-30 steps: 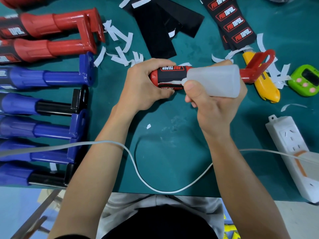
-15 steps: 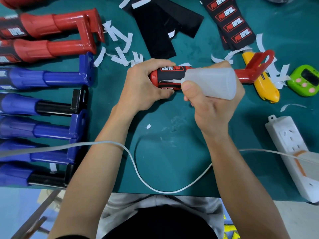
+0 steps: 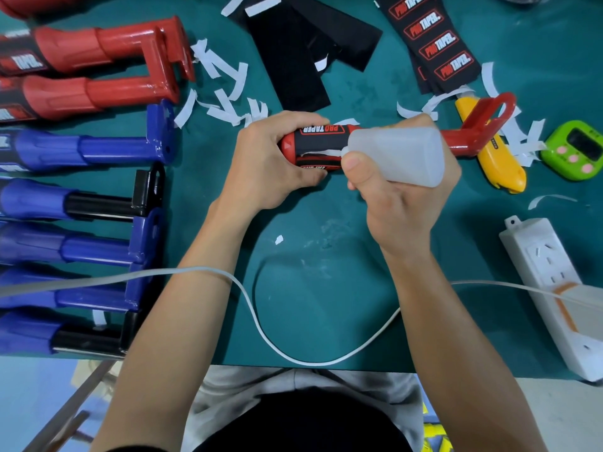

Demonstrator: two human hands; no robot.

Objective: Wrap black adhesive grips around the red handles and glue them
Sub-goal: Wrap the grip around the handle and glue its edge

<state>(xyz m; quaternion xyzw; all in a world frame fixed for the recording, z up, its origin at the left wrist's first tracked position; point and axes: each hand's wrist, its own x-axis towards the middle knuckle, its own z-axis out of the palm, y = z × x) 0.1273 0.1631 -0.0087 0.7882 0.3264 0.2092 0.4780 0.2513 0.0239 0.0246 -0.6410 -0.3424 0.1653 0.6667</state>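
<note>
Where the red handle [image 3: 463, 138] is lying: it is stretching sideways across the middle of the green mat [image 3: 326, 288], its hooked end pointing right and crossing in front of the yellow utility knife [image 3: 502, 168].
Black grip [image 3: 321, 138]: it is sitting wrapped around the handle's left end, "PRO TAPER" lettering facing up, with a white sliver showing along its seam.
Left hand [image 3: 277, 161]: it is curling around the wrapped end, fingers over the top and thumb underneath.
Right hand [image 3: 404, 203]: it is clutching the translucent glue bottle [image 3: 398, 158], thumb pressing its side; the nozzle is touching the seam.
Left side of mat: two finished red handles [image 3: 81, 50] are lying above a row of blue handles [image 3: 81, 148].
Far edge: printed grip sheets [image 3: 437, 44] and plain black strips [image 3: 293, 60] are lying among white backing scraps [image 3: 225, 76].
Right side: a green timer [image 3: 577, 148] is sitting beside the knife, and a white power strip [image 3: 548, 282] is lying near the mat's edge.
Near edge: a white cable [image 3: 261, 324] is looping between the forearms.
</note>
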